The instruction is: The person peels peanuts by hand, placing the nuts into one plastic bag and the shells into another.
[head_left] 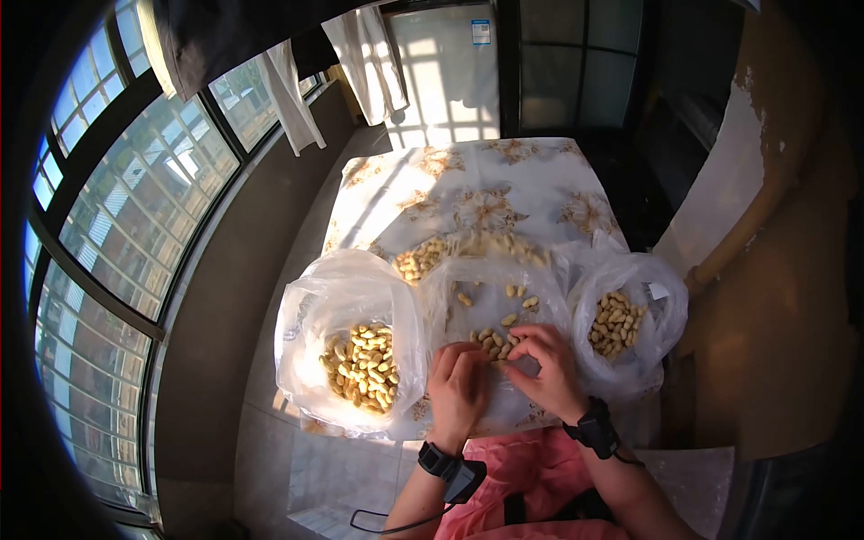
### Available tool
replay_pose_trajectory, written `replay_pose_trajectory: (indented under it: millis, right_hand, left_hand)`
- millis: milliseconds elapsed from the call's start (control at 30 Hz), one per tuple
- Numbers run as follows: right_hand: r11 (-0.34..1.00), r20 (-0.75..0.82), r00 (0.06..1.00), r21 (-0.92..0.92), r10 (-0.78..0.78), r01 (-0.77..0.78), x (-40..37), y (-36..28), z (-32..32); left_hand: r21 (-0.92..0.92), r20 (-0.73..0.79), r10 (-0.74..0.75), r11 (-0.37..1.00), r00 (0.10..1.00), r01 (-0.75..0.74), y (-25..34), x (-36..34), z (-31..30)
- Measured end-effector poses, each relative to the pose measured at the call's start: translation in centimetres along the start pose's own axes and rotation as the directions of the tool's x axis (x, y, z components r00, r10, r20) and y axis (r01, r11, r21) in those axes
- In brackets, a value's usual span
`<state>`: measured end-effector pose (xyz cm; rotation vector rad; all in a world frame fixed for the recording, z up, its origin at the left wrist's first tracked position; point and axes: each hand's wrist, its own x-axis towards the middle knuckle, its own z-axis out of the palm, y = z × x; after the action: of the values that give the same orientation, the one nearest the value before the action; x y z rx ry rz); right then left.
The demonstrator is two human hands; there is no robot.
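Both of my hands are at the near edge of the middle clear plastic bag (450, 288), beside a small pile of peanuts (490, 342). My left hand (457, 382) has its fingers curled downward, and anything in them is hidden. My right hand (544, 369) is bent in a C shape, thumb and fingers apart, its fingertips next to the pile. A few loose peanuts (510, 319) are scattered farther in on the plastic. To the left, a large plastic bag (306, 306) holds many peanuts (364, 364). On the right, another bag (661, 328) holds a smaller heap of peanuts (615, 324).
A flower-patterned tablecloth (540, 166) covers the table. More peanuts (418, 259) lie behind the middle bag. Windows (153, 198) run along the left, and a brown wall-like surface (774, 342) is close on the right. A cable (396, 529) hangs from my left wrist device.
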<state>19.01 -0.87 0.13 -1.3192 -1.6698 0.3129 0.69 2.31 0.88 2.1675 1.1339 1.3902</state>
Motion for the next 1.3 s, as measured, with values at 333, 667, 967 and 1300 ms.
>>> replay_pose_trajectory:
  millis: [333,667,967,1300]
  right_hand:
    - [0.996,0.067,0.997,-0.078,-0.048,0.053,0.24,-0.04,0.01]
    - [0.998,0.049,0.997,-0.028,-0.059,0.06,0.2,-0.14,-0.09]
    - [0.998,0.07,0.996,-0.023,-0.057,0.059,0.27,-0.43,-0.23]
    - [0.998,0.065,0.996,-0.027,-0.057,0.059,0.2,-0.13,-0.08]
  left_hand:
    - [0.022,0.066,-0.005,1.0,0.998,0.004,0.26,0.04,-0.07]
    - [0.026,0.102,0.017,0.999,0.995,-0.02,0.13,0.06,-0.1]
    - [-0.005,0.089,0.009,1.0,0.996,-0.009,-0.08,-0.01,0.0]
    - [-0.005,0.095,-0.005,1.0,0.995,0.005,0.07,0.02,-0.13]
